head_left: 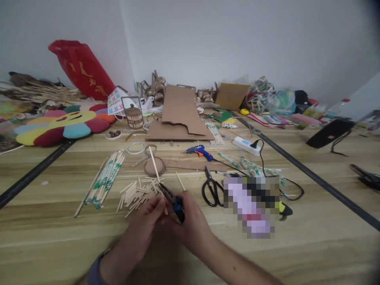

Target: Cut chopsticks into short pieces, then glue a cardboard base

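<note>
My left hand [147, 217] pinches the lower part of a long, thin wooden stick [153, 164] that points up and away from me. Closed around blue-and-black handled pliers [168, 194], my right hand [192, 221] has their jaws against the stick. The two hands are close together at the front of the table. Just beyond my left hand lies a loose pile of short cut sticks [138, 194]. A single stick [180, 181] lies beyond the pliers. Behind the pile is a round brown cardboard piece [154, 166] with a ridged edge.
Bundled chopsticks [107, 180] in green-printed wrappers lie left. Black scissors [211, 188], a blue glue gun [198, 151] and a power strip [246, 145] sit to the right. Cardboard sheets [182, 111], a small wooden bucket model [133, 116] and a flower cushion [69, 124] stand farther back.
</note>
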`<state>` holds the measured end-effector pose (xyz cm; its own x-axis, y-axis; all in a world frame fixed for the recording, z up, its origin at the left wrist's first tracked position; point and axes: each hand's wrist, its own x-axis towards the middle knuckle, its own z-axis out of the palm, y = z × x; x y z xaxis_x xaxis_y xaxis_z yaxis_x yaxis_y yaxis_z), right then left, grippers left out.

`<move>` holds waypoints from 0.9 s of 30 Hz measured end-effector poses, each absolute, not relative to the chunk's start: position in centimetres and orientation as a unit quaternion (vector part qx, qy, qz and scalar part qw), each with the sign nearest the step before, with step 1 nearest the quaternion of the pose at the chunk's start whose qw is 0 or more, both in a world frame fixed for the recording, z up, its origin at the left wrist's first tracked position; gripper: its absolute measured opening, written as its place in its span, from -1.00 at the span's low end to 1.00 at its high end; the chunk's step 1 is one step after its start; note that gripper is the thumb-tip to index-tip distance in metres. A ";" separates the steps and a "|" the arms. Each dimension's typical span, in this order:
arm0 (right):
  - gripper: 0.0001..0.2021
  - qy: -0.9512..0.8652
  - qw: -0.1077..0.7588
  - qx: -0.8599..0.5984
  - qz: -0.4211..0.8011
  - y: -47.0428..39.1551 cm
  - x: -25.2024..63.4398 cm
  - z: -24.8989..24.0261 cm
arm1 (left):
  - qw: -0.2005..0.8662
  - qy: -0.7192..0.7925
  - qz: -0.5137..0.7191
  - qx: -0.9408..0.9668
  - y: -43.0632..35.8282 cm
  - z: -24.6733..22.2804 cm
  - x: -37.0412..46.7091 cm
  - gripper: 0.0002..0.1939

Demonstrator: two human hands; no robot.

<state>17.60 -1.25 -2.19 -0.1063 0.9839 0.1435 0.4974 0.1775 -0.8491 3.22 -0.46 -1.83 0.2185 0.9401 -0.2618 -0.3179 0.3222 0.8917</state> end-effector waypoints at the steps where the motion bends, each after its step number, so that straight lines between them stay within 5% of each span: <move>1: -0.64 -0.669 0.375 -0.556 0.320 -1.2 17.6 -2.2 | 0.691 0.427 0.455 0.366 -0.5 -2.0 3.4 -0.69; 13: -0.64 -0.681 0.345 -0.538 0.356 -0.7 18.3 -1.3 | 0.676 0.444 0.444 0.387 -0.4 -2.3 3.1 -0.68; 27: -0.90 -0.688 0.157 -0.497 0.504 1.2 23.1 2.0 | 0.634 0.482 0.354 0.490 1.1 0.5 0.5 -0.63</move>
<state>23.13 1.15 2.02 -0.4558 0.8429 -0.2859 0.5263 -0.0038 -0.8503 0.46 1.10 0.53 0.2846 0.9214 -0.2647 0.0241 0.2692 0.9628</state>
